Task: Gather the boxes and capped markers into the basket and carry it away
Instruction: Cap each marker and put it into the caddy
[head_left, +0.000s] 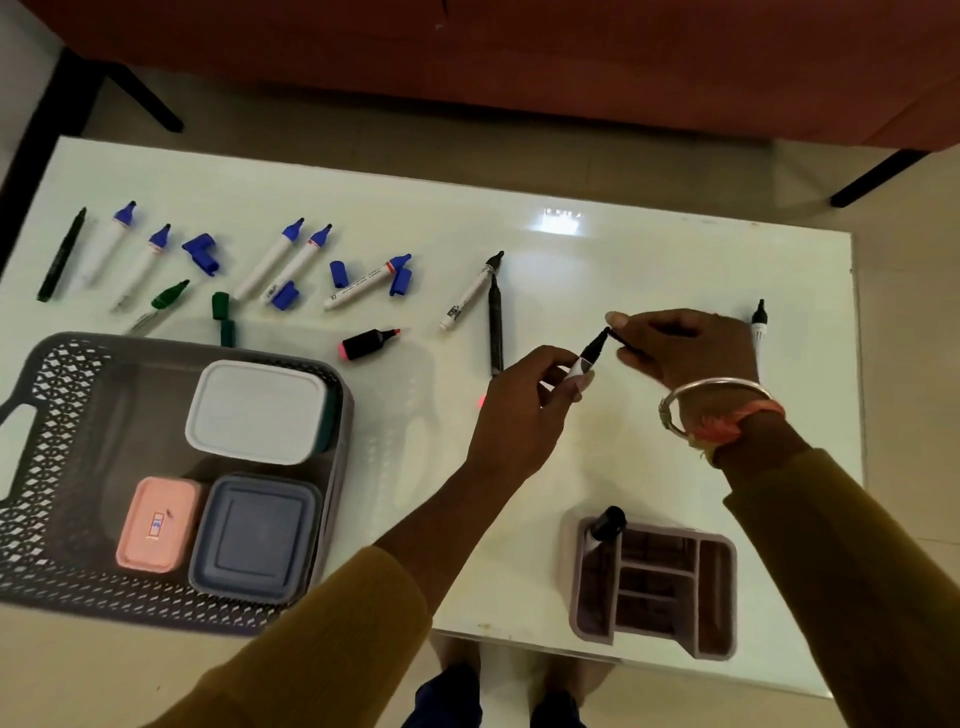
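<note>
1. The left hand (519, 415) pinches a black marker (589, 356) by its white barrel, with the nib aimed at the right hand (691, 353). The right hand pinches what looks like the marker's black cap (631, 345) just off the nib. Both are held over the middle of the white table (623, 249).
2. The marker should be light, stiff and smooth, so probably slippery. It is best gripped mid-barrel, with the cap pushed straight along its axis.
3. Another uncapped marker (759, 325) lies just beyond the right hand, near the table's right edge.
4. A desk organiser (722, 597) sits at the near edge below the right forearm and could be knocked by a sleeve.
5. The basket (52, 374) is at the near-left corner and holds a white box (257, 410), a pink box (156, 525) and a grey box (254, 540). Its left half is open, and bare tabletop lies between it and the hands.
</note>
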